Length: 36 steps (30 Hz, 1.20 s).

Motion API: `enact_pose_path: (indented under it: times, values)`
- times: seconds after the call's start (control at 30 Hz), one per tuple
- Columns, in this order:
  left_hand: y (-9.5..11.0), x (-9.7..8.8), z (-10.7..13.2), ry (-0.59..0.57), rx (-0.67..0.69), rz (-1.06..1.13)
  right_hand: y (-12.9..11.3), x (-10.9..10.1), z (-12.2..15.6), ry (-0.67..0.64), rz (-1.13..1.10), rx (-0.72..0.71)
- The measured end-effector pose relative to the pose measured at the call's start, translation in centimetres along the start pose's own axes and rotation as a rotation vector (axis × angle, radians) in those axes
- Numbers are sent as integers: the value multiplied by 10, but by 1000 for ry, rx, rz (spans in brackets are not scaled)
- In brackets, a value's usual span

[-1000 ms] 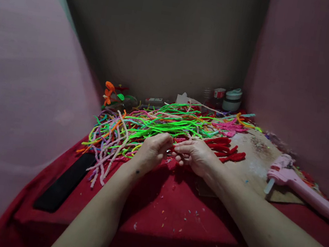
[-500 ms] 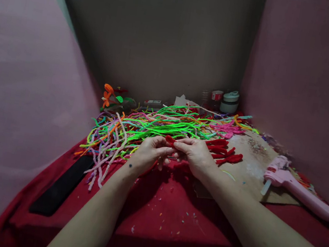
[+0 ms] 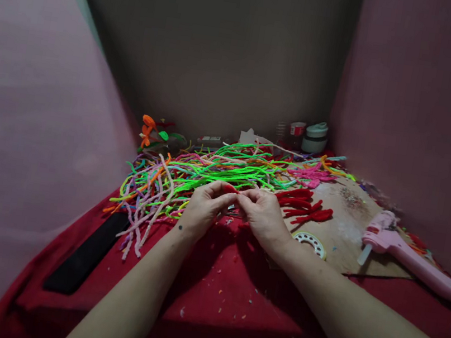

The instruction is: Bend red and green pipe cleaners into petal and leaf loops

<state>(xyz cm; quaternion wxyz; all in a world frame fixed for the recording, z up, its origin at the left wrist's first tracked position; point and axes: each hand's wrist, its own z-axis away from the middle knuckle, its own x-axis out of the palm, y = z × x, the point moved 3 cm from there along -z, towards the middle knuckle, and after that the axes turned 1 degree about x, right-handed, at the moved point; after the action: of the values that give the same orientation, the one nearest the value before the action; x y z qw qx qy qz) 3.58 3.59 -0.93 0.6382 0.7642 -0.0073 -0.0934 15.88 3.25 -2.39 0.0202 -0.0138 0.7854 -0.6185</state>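
Note:
My left hand (image 3: pixel 205 207) and my right hand (image 3: pixel 261 214) meet fingertip to fingertip above the red cloth. Both pinch a small red pipe cleaner (image 3: pixel 231 189), mostly hidden behind the fingers. Beyond them spreads a heap of loose pipe cleaners (image 3: pixel 228 175) in green, pink, orange and other colours. Several bent red pipe cleaner loops (image 3: pixel 308 207) lie just past my right hand on a cardboard sheet (image 3: pixel 345 232). A white ring with round holes (image 3: pixel 313 240) shows beside my right wrist.
A pink glue gun (image 3: pixel 408 250) rests at the right. On the left lies a flat black object (image 3: pixel 87 256). A lidded pale green container (image 3: pixel 315 137) stands at the back, and an orange pipe cleaner shape (image 3: pixel 148 126) at back left. Scraps dot the red cloth (image 3: pixel 209 302).
My fingertips have come closer together, and less of the red pipe cleaner shows. My right hand and forearm have shifted slightly left and down, and the white ring has come into sight.

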Motion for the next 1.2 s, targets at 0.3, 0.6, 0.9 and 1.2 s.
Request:
enact_pose_path:
  times: [0.3, 0.6, 0.9, 1.2]
  values:
    - [-7, 2, -1, 153, -32, 143, -4, 0, 4, 36, 276, -95]
    - [-4, 1, -1, 150, 14, 148, -3, 1, 3, -4, 360, -110]
    - [3, -2, 2, 159, 92, 97, -4, 2, 3, -93, 222, -84]
    - [14, -11, 1, 94, 146, -237, -7, -1, 1, -74, 435, -194]
